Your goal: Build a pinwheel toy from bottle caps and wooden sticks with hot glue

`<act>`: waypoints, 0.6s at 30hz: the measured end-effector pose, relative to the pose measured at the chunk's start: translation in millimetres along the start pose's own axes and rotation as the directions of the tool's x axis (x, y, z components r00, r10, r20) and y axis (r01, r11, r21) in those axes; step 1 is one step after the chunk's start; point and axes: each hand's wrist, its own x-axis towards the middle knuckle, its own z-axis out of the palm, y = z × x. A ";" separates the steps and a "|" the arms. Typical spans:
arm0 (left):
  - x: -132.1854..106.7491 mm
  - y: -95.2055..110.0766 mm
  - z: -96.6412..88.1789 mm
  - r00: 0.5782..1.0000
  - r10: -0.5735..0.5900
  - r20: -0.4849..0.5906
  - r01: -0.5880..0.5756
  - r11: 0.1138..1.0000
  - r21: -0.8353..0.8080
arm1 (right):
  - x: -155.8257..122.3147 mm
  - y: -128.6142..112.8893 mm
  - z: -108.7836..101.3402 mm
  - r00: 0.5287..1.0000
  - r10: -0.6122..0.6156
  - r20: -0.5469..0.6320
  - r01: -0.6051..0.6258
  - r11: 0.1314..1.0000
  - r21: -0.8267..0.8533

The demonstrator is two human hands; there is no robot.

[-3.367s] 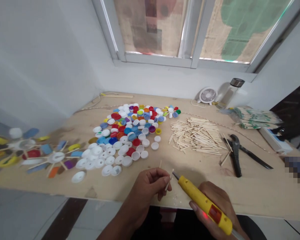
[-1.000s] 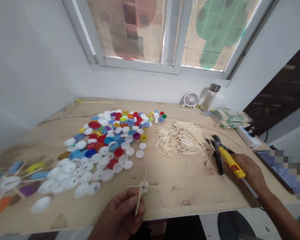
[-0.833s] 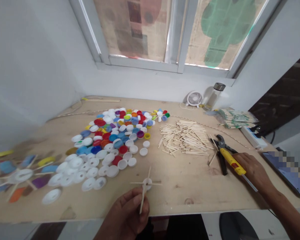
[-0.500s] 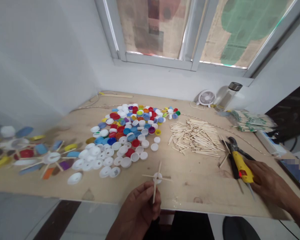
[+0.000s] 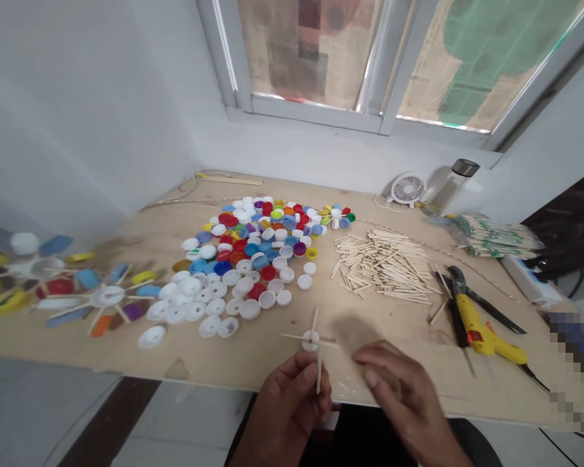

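My left hand (image 5: 296, 392), at the table's front edge, pinches one of the wooden sticks (image 5: 319, 368) that radiate from a white bottle cap (image 5: 310, 341). The sticks form a cross over the cap. To the right, my right hand (image 5: 399, 389) hovers over the tabletop, thumb and fingertips a little apart, with nothing visible in it. A yellow glue gun (image 5: 477, 327) with a glowing red light rests beyond it on the right, beside pliers with dark handles (image 5: 455, 282).
Loose colourful bottle caps (image 5: 250, 253) spread over the middle left. Cut wooden sticks (image 5: 389, 263) are heaped right of centre. Cap-and-stick wheels (image 5: 108, 296) lie at left. A small fan (image 5: 407, 189), glass bottle (image 5: 450, 188), bagged sticks (image 5: 499, 237) and power strip (image 5: 530, 279) stand at right.
My right hand has left the glue gun and moved left, near my left hand. The glue gun stays on the table. My left hand still holds the stick cross, now turned slightly.
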 end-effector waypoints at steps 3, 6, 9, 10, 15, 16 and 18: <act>-0.8 -4.6 -0.1 1.000 -0.006 -0.010 0.005 0.999 -0.040 | 9.0 -9.2 34.7 1.000 0.023 0.021 -0.027 0.977 0.212; -2.9 -6.1 1.9 0.999 0.023 -0.049 -0.026 0.997 -0.072 | 9.2 -10.9 50.6 0.993 0.115 0.014 -0.112 0.915 0.388; -5.7 -7.2 4.8 0.995 0.063 -0.074 -0.067 0.996 -0.061 | 6.2 -10.5 57.6 0.981 0.196 0.008 -0.171 0.830 0.531; -6.6 -8.1 6.0 0.993 0.082 -0.087 -0.086 0.995 -0.048 | 5.4 -10.3 59.0 0.978 0.211 0.010 -0.180 0.807 0.562; -9.2 -16.6 10.4 0.963 0.212 -0.168 -0.214 0.977 0.006 | 1.1 -10.4 65.9 0.952 0.305 0.014 -0.242 0.726 0.643; -9.6 -18.0 10.4 0.961 0.221 -0.168 -0.223 0.975 0.008 | 0.1 -11.1 67.2 0.940 0.341 0.027 -0.276 0.707 0.651; -10.8 -19.3 8.7 0.965 0.220 -0.141 -0.218 0.975 0.028 | -1.1 -13.8 68.5 0.913 0.403 0.060 -0.338 0.670 0.661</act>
